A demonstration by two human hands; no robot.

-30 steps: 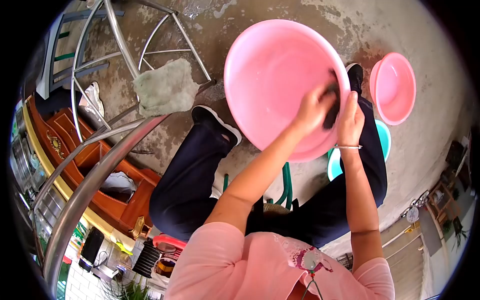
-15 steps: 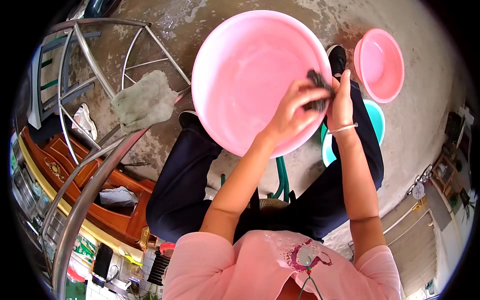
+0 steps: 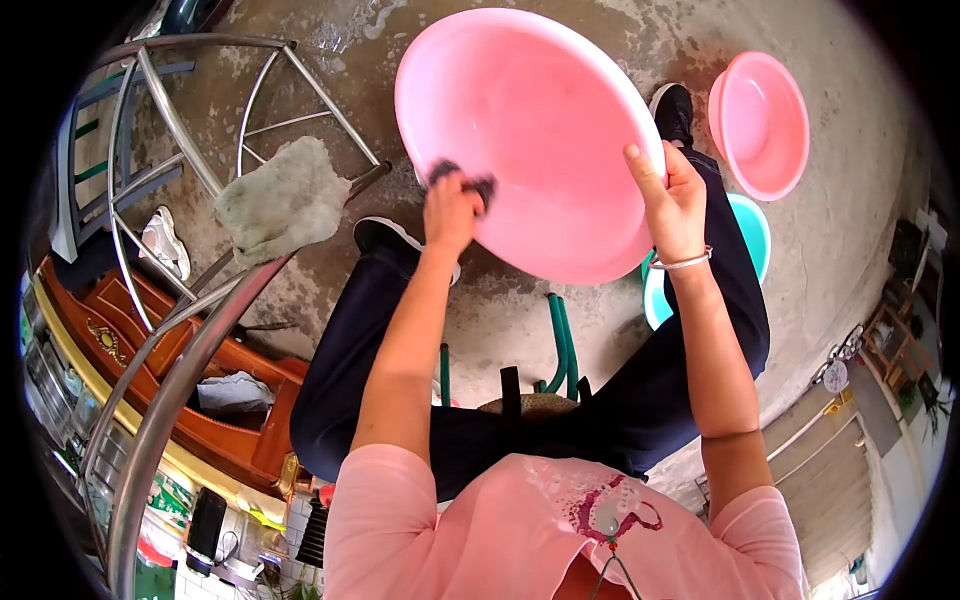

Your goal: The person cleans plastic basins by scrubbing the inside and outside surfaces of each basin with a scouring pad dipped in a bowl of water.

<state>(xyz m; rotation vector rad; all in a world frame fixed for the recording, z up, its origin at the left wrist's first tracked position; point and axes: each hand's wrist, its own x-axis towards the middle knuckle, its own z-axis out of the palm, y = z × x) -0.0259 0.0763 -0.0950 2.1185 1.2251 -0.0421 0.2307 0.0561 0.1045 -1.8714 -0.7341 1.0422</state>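
A large pink basin (image 3: pixel 545 130) is tilted up in front of my knees, its inside facing me. My left hand (image 3: pixel 452 215) is closed on a dark, crumpled cloth (image 3: pixel 483 189) and presses it to the inside of the basin near the left lower rim. At the right rim, my right hand (image 3: pixel 677 205) grips the basin, thumb on the inner side and the other fingers behind the edge. What the basin rests on is hidden.
On the right stand a smaller pink basin (image 3: pixel 765 125) and a turquoise basin (image 3: pixel 752 235), partly behind my leg. To the left, a grey-green rag (image 3: pixel 285 200) hangs over a metal frame (image 3: pixel 180 120). Beyond it is an orange-brown wooden cabinet (image 3: pixel 150 350).
My left hand has carried the dark cloth from the right rim across to the left lower side. My right hand has taken hold of the rim, and the basin has tilted and shifted away.
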